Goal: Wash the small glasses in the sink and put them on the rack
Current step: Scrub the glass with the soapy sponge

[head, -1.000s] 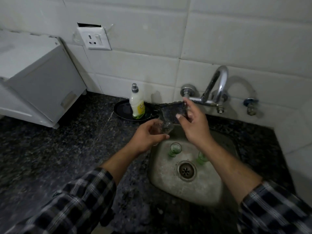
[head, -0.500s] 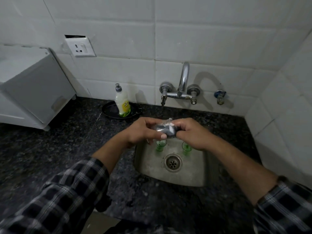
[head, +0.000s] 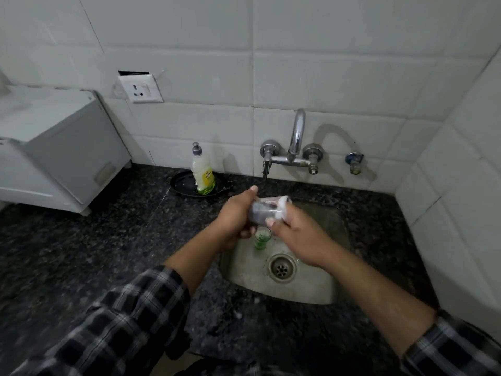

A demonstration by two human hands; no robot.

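Left hand: the left hand (head: 235,215) was curled round the small clear glass (head: 264,213), which lay on its side in the air above the back left corner of the sink (head: 311,291).
Right hand: the right hand (head: 295,234) pinched a dark scrub pad (head: 282,201) that was pushed into the mouth of the glass, with the thumb against the rim.
Green glass: a second small glass, a green-tinted glass (head: 261,238), stood upright in the basin just below both hands, near the drain (head: 282,267).
Scrubbing advice: the step looked like scouring the inside. It would go best if the left hand kept a firm wrap low on the wet wall while the pad turned right down to the base. Pressure should stay light, since thin glass can crack or slip.
Risk: the held glass hung directly over the green one, so a drop would probably strike it. Working a little to one side would be safer.
Tap: the wall tap (head: 296,139) rose behind the sink; whether water ran could not be told.
Rack: none was in view.
Soap bottle: the dish soap bottle (head: 202,173) stood on a black plate (head: 180,183) on the dark speckled surface (head: 108,240).
Writing: its yellow label bore a small mark, too blurred to read. No other text could be made out.
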